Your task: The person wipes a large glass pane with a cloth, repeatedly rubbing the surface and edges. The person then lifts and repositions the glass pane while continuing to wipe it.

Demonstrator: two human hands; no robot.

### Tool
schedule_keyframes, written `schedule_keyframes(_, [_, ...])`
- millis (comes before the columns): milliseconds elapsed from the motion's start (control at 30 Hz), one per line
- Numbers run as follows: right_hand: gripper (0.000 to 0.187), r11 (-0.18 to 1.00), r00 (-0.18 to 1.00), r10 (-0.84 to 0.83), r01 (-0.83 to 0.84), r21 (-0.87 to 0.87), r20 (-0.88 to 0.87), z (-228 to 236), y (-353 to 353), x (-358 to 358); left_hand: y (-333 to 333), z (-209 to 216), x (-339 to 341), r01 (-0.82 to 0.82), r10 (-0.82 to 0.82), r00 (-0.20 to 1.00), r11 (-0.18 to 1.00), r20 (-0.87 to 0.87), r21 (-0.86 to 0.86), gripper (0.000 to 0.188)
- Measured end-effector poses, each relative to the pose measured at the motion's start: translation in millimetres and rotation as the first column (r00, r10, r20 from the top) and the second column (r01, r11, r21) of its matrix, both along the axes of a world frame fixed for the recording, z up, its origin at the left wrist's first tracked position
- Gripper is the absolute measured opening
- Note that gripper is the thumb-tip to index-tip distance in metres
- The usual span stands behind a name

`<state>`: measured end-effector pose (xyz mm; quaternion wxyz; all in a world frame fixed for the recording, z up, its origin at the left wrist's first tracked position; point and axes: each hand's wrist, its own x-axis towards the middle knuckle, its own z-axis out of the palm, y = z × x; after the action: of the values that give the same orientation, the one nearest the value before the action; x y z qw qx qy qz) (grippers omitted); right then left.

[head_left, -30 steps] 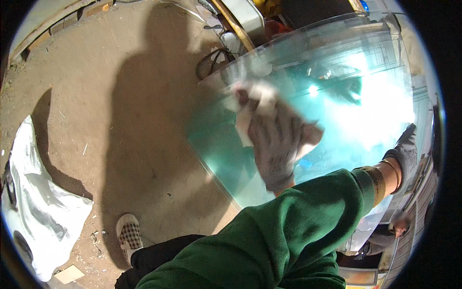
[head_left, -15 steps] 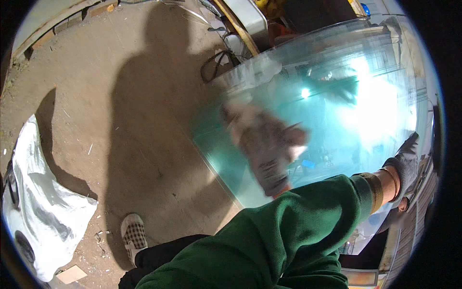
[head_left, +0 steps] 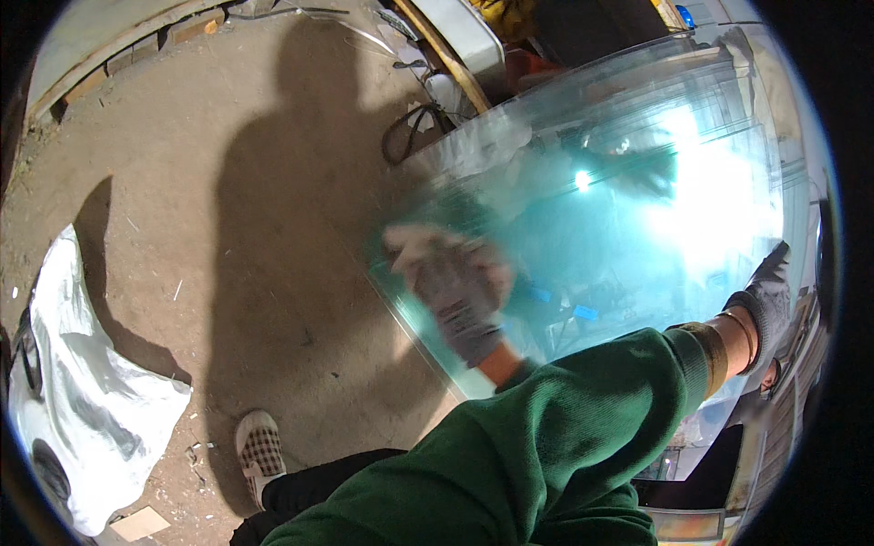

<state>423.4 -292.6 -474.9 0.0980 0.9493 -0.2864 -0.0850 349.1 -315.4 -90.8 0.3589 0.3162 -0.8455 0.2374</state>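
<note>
A large greenish glass pane (head_left: 583, 259) spreads across the middle and right, with bright light glaring off it. My right hand (head_left: 460, 287), in a grey glove, is over the pane's near left part; its wrist emerges from beneath my left sleeve. Motion smears its fingers and something pale around them, so I cannot make out whether it holds a cloth. My left arm, in a green sleeve (head_left: 510, 437), crosses over to the right. At the pane's right edge, my gloved left hand (head_left: 769, 291) has its fingers closed around the glass. Small blue stickers (head_left: 585, 312) show on the pane.
A crumpled white sheet (head_left: 86, 391) lies on the dusty floor (head_left: 173, 164) at the left. My checked shoe (head_left: 259, 446) stands beside it. Beyond the pane are a wooden strip (head_left: 446, 55), a white box-like thing (head_left: 469, 41) and a dark looped cord (head_left: 401, 132).
My right hand has swept left and slightly nearer across the glass, uncovering another blue sticker. My left hand stays at the pane's right edge.
</note>
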Motion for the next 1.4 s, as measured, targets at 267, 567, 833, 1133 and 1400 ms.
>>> schedule_keyframes(267, [0.044,0.855,0.891,0.021,-0.251,-0.454,-0.453,-59,-16,109,-9,-13,6,0.016,-0.016,1.000,1.000,0.003,0.001,0.059])
schedule_keyframes(567, [0.046,0.998,0.999,-0.033,0.031,-0.046,-0.028,-34,6,-40,-1,3,-6,0.052,-0.052,0.999,0.999,-0.014,0.012,0.059])
schedule_keyframes(833, [0.048,0.917,0.998,-0.064,0.060,-0.393,0.003,25,13,22,0,6,-2,0.066,-0.066,0.997,0.998,-0.049,-0.001,0.059])
schedule_keyframes(1133, [0.049,0.950,0.978,0.039,-0.101,-0.295,-0.207,64,26,31,4,2,-11,0.071,-0.071,0.997,0.997,-0.023,-0.005,0.060])
schedule_keyframes(1400, [0.041,0.857,0.998,0.002,0.030,-0.514,0.062,115,7,-16,6,10,-16,0.069,-0.070,0.994,0.998,-0.079,-0.013,0.061])
